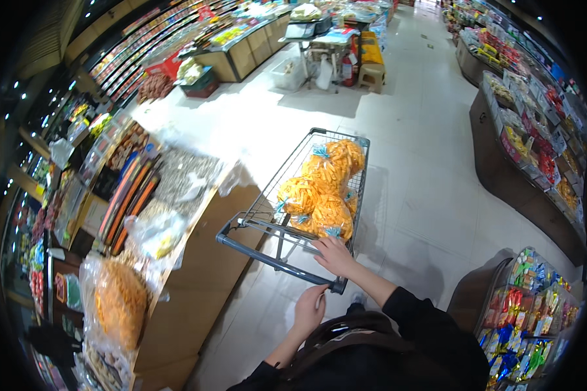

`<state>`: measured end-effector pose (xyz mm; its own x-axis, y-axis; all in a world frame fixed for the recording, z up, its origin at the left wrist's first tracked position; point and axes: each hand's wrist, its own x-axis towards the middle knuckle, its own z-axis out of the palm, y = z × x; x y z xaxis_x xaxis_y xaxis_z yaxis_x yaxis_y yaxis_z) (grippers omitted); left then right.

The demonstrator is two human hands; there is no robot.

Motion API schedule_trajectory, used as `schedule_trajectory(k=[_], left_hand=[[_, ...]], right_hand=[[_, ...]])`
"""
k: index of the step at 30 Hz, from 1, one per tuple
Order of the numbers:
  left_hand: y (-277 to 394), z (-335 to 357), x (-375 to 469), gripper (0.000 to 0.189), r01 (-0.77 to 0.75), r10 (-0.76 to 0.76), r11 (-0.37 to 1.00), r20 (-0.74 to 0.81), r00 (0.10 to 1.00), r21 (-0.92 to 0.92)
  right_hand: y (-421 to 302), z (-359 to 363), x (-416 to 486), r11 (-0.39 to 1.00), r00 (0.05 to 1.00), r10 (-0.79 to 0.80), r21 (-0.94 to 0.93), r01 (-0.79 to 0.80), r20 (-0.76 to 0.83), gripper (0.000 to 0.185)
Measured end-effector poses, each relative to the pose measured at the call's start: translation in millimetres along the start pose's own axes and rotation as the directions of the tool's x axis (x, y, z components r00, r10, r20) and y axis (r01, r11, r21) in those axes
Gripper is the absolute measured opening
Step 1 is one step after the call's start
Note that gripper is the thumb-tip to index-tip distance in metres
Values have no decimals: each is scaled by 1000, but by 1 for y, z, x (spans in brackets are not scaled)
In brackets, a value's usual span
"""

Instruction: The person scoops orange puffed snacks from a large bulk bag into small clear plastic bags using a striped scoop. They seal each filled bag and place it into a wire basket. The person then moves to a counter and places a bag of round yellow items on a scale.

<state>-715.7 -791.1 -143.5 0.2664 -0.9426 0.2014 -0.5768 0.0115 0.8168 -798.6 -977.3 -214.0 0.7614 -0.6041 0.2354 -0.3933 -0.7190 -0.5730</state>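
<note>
A wire shopping cart [283, 176] stands before me, with several clear plastic bags of orange stick-shaped snacks [318, 190] in its basket. Blue ties close the bags. My right hand [333, 255] lies at the basket's near rim, its fingertips by the lowest bag; whether it grips anything is unclear. Close to the right end of the dark cart handle [274, 261] is my left hand [310, 308], fingers curled; I cannot tell if it grips the handle.
At left, a wooden display counter [200, 259] bears a large bag of orange snacks [120, 303]. Curved sweets counters [504, 156] line the right, with a candy display [523, 317] at lower right. A scale table, a fire extinguisher [347, 68] and a plastic stool [372, 76] stand ahead.
</note>
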Motion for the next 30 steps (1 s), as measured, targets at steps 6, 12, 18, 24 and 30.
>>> schedule_trajectory(k=[6,12,18,24,30], left_hand=[[-31,4,119,21,118,-118,993,3,993,21],[-100,-5,265,21,250,-239,966,136,961,-68],[-155,-46,477,22,-28,28,1000,232,972,-5],[-206,-77,667,22,-21,42,993,177,983,-116],[-303,-97,806,21,62,-74,992,108,991,112]], right_hand=[[147,-54,190,941,948,271,-256,-223,168,49],[298,-122,345,840,850,526,-172,-515,21,56],[418,-178,456,654,740,669,-414,-633,-74,62],[512,-213,528,382,508,851,-508,-772,-133,75],[601,-237,595,274,420,901,-606,-747,-110,72]])
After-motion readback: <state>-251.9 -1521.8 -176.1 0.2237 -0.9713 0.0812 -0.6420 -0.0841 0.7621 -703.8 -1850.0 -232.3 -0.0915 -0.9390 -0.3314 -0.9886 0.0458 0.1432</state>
